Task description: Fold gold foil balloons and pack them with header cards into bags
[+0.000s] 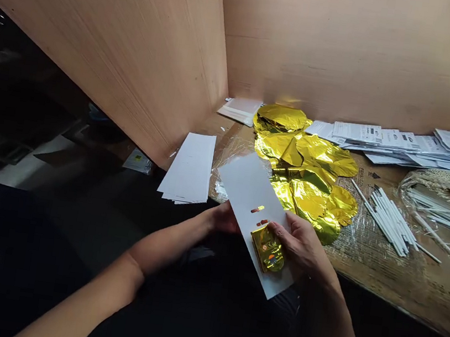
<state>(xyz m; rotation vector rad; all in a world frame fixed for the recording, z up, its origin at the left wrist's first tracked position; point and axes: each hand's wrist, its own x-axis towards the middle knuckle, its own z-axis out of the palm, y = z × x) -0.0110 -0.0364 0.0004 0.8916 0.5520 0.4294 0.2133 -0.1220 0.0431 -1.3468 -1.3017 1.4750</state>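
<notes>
Nearest, the folded gold foil (269, 248) lies on the lower half of a tilted white card (244, 179), beside the right hand (302, 243), which pinches the card with its thumb at the foil's upper end; the left hand (226, 217) is at the card's left edge, its fingers hidden, so I cannot tell its grip. Beyond, a stack of cards (189, 166) lies at the table's (364, 274) front left corner, with loose gold foil (310, 158) mid-table and white sticks (389, 219) to its right. Printed packets (380, 137) line the back edge.

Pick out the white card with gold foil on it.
The card in the right hand, folded gold foil against its face; the stacked cards show none.
</notes>
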